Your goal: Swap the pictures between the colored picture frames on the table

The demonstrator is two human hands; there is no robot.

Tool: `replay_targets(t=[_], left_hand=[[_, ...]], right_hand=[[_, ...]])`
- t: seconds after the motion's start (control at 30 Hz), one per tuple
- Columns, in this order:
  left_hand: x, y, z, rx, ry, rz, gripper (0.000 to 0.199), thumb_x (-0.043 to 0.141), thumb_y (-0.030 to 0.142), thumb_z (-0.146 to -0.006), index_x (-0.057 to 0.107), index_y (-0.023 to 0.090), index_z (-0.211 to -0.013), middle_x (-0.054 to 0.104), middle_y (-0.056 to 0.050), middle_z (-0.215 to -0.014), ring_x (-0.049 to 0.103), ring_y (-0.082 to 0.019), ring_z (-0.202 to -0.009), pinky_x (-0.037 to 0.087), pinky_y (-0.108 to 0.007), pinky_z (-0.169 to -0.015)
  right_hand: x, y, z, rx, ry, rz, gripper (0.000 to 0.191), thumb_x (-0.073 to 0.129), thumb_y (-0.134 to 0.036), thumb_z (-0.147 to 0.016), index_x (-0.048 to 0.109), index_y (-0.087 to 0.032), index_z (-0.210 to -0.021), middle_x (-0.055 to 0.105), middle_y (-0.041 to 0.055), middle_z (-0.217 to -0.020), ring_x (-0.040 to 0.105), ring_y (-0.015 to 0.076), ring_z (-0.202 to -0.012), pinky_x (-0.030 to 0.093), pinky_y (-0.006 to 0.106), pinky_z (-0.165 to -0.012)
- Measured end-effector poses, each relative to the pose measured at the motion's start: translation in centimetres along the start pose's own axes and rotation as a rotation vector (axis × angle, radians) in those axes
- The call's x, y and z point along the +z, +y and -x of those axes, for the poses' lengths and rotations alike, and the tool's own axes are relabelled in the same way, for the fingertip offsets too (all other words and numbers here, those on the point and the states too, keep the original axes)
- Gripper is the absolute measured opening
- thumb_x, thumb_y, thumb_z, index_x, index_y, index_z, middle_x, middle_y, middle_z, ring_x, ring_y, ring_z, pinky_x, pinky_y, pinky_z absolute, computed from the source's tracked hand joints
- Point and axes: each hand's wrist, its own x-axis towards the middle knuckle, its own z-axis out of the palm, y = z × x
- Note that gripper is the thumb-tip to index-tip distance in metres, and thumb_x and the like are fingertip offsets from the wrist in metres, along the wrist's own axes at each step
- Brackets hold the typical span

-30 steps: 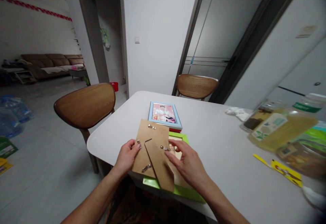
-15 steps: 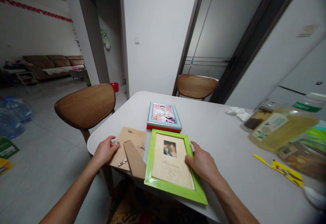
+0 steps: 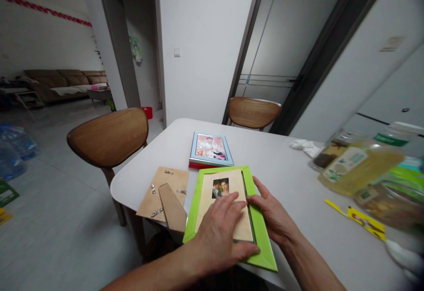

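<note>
Frame (image 3: 195, 200) lies under spread left hand (image 3: 219, 231), right hand (image 3: 274, 215) holding its right edge.

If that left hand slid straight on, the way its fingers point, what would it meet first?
Probably the right rim of the green frame, close to the right hand. How high the left hand sits is unclear, so it might pass over.

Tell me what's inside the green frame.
Inside the green frame is a cream sheet with a small photo. The left hand hides much of the sheet's lower part.
</note>
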Motion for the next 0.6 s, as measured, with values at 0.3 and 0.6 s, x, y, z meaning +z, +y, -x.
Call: replay_targets(t=[0.3, 0.6], left_hand=[[-4.4, -0.7, 0.9, 0.039, 0.326, -0.142, 0.038, 0.040, 0.015, -0.077, 0.038, 0.015, -0.114, 0.052, 0.000, -0.069, 0.051, -0.012, -0.061, 0.045, -0.024, -0.060], [-7.4, -7.6, 6.1, -0.524, 0.364, 0.043, 0.030, 0.040, 0.018, -0.075, 0.043, 0.016, -0.105, 0.042, 0.006, -0.060, 0.045, -0.010, -0.052, 0.037, -0.019, -0.050]], right_hand=[[-1.6, 1.1, -1.8, -0.031, 0.102, 0.286, 0.077, 0.062, -0.027, -0.058, 0.029, -0.013, -0.127, 0.054, -0.0042, -0.054, 0.050, 0.0102, -0.046, 0.038, 0.020, -0.045], [-3.9, 3.3, -3.3, -0.161, 0.340, 1.203, 0.051, 0.044, -0.032, -0.066, 0.053, -0.010, -0.110, 0.064, 0.0079, -0.078, 0.057, 0.0186, -0.064, 0.041, 0.028, -0.062]])
